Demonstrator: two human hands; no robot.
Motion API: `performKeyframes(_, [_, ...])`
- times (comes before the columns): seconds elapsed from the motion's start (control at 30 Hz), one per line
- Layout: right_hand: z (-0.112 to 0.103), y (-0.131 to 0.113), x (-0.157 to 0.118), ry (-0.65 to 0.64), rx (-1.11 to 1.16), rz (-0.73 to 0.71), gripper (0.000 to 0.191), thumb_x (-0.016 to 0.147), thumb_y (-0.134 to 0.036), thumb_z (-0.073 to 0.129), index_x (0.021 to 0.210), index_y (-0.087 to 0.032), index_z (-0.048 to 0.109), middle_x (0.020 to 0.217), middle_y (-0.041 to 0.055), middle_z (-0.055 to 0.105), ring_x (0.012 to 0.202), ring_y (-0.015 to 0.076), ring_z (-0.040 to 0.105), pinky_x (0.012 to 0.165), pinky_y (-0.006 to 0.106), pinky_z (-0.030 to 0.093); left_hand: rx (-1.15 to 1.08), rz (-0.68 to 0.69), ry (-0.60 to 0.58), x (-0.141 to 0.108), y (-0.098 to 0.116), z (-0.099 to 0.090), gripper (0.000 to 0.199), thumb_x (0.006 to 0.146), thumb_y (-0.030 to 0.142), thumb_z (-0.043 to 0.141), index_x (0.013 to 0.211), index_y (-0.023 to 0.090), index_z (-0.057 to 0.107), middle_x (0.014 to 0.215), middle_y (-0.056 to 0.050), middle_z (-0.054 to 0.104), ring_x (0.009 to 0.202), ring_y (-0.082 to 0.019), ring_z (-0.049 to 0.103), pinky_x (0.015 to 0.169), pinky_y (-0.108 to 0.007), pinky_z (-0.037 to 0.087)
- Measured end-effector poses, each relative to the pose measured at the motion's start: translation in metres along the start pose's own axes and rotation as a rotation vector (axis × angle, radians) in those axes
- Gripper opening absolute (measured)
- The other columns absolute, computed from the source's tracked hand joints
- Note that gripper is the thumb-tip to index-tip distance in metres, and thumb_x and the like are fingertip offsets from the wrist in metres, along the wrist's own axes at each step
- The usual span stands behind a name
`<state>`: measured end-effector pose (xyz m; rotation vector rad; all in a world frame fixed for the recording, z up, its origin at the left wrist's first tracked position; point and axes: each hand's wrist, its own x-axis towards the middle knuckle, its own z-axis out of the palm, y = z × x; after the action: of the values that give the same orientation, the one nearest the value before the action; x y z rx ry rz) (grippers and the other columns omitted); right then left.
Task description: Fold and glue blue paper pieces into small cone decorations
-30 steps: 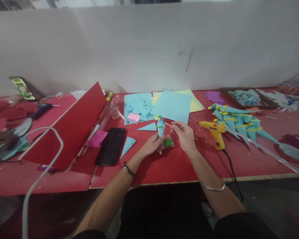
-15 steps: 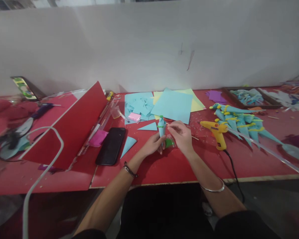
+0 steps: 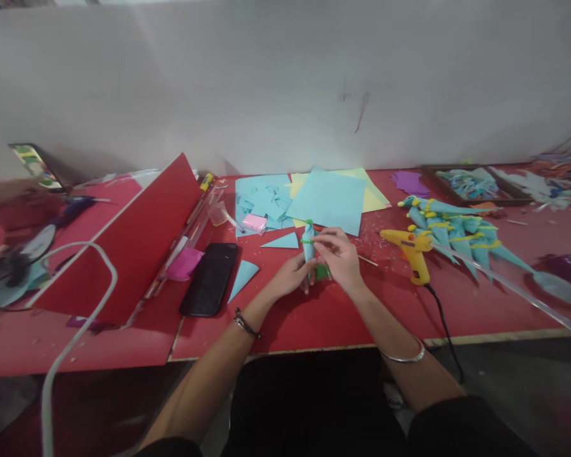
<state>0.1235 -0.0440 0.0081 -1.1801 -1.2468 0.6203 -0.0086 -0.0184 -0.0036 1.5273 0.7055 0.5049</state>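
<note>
My left hand (image 3: 294,274) is closed around the lower part of a small light-blue paper cone (image 3: 309,251), held upright with its point down. Green trim runs round the cone's upper part, and a green bit tops it. The fingertips of my right hand (image 3: 341,259) are pinched together against the cone's right side at the green band; whatever lies between them is too small to make out. Behind my hands, a green piece in clear wrapping (image 3: 321,272) lies on the red table (image 3: 285,324). Two blue paper triangles (image 3: 243,279) rest to the left.
A black phone (image 3: 209,279) lies left of my hands, beside a leaning red board (image 3: 124,254). To the right are a yellow glue gun (image 3: 412,251) with its cord and several blue paper cones with yellow trim (image 3: 457,231). Blue paper sheets (image 3: 330,200) lie behind.
My right hand has moved left, bringing its fingertips from beside the cone onto its green band. My left hand keeps its hold. The whole view has shifted slightly.
</note>
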Motion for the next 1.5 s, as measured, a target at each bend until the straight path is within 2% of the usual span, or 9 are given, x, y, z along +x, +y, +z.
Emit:
performKeyframes(0.4, [0.0, 0.002, -0.001, 0.013, -0.022, -0.021, 0.015, 0.076, -0.032, 0.054, 0.083, -0.024, 0.063, 0.095, 0.0035, 0.049, 0.081, 0.0145, 0.052, 0.07, 0.029, 0.047, 0.023, 0.025, -0.019, 0.0, -0.004, -0.001, 0.037, 0.079, 0.053, 0.038, 0.076, 0.016, 0.041, 0.056, 0.005, 0.051, 0.035, -0.005, 0.047, 0.037, -0.017, 0.037])
performKeyframes(0.7, [0.001, 0.007, 0.001, 0.014, 0.014, -0.039, 0.02, 0.076, -0.033, 0.053, 0.092, -0.022, 0.057, 0.101, 0.0051, 0.051, 0.095, 0.0173, 0.051, 0.08, 0.03, 0.043, 0.068, 0.085, -0.04, 0.0, -0.004, -0.002, 0.036, 0.08, 0.051, 0.038, 0.074, 0.016, 0.04, 0.056, 0.005, 0.049, 0.034, -0.003, 0.042, 0.035, -0.016, 0.032])
performKeyframes(0.8, [-0.007, 0.002, 0.003, 0.089, 0.044, -0.018, 0.02, 0.078, -0.034, 0.049, 0.091, -0.021, 0.056, 0.098, 0.0053, 0.054, 0.091, 0.0165, 0.053, 0.08, 0.031, 0.043, 0.077, 0.065, -0.025, 0.0, -0.003, -0.002, 0.036, 0.08, 0.051, 0.037, 0.073, 0.016, 0.04, 0.057, 0.005, 0.048, 0.035, -0.004, 0.044, 0.036, -0.016, 0.032])
performKeyframes(0.9, [-0.022, 0.001, -0.001, 0.177, -0.074, 0.036, 0.018, 0.079, -0.032, 0.047, 0.084, -0.019, 0.057, 0.089, 0.0048, 0.059, 0.086, 0.0168, 0.055, 0.08, 0.032, 0.042, 0.082, 0.037, -0.019, 0.001, -0.003, -0.002, 0.037, 0.08, 0.052, 0.036, 0.075, 0.016, 0.041, 0.055, 0.006, 0.047, 0.034, -0.004, 0.043, 0.035, -0.017, 0.032])
performKeyframes(0.97, [-0.033, 0.004, -0.007, 0.142, -0.203, 0.093, 0.016, 0.077, -0.03, 0.048, 0.081, -0.018, 0.058, 0.087, 0.0051, 0.06, 0.085, 0.0177, 0.055, 0.077, 0.032, 0.043, 0.081, 0.031, -0.017, 0.001, -0.004, -0.002, 0.038, 0.08, 0.054, 0.035, 0.076, 0.016, 0.041, 0.054, 0.006, 0.048, 0.033, -0.004, 0.043, 0.035, -0.017, 0.032])
performKeyframes(1.03, [-0.04, 0.009, -0.016, 0.029, -0.299, 0.142, 0.015, 0.074, -0.028, 0.051, 0.081, -0.018, 0.06, 0.089, 0.006, 0.06, 0.085, 0.0186, 0.056, 0.076, 0.032, 0.044, 0.068, 0.029, -0.011, 0.001, -0.005, -0.001, 0.039, 0.08, 0.055, 0.033, 0.076, 0.016, 0.041, 0.054, 0.006, 0.048, 0.033, -0.005, 0.044, 0.035, -0.017, 0.033])
performKeyframes(1.17, [-0.042, 0.017, -0.03, -0.201, -0.285, 0.175, 0.017, 0.074, -0.026, 0.051, 0.082, -0.018, 0.062, 0.089, 0.0062, 0.061, 0.086, 0.0178, 0.057, 0.078, 0.031, 0.044, 0.031, 0.052, -0.012, 0.0, -0.002, -0.001, 0.043, 0.081, 0.055, 0.029, 0.072, 0.016, 0.043, 0.054, 0.005, 0.049, 0.034, -0.005, 0.045, 0.037, -0.018, 0.035])
performKeyframes(1.33, [-0.041, 0.017, -0.03, -0.291, -0.146, 0.204, 0.023, 0.076, -0.03, 0.05, 0.092, -0.019, 0.063, 0.096, 0.0056, 0.061, 0.09, 0.0167, 0.058, 0.079, 0.029, 0.045, 0.059, 0.105, -0.029, -0.001, -0.001, -0.002, 0.053, 0.082, 0.056, 0.025, 0.057, 0.014, 0.044, 0.047, 0.003, 0.045, 0.034, -0.005, 0.044, 0.038, -0.017, 0.034])
performKeyframes(1.5, [-0.042, 0.016, -0.028, -0.331, -0.24, 0.198, 0.024, 0.074, -0.027, 0.054, 0.093, -0.019, 0.065, 0.087, 0.0042, 0.062, 0.082, 0.0161, 0.059, 0.077, 0.029, 0.046, 0.073, 0.094, -0.022, 0.0, -0.002, -0.003, 0.055, 0.082, 0.057, 0.024, 0.056, 0.014, 0.046, 0.046, 0.003, 0.045, 0.034, -0.005, 0.044, 0.038, -0.018, 0.033])
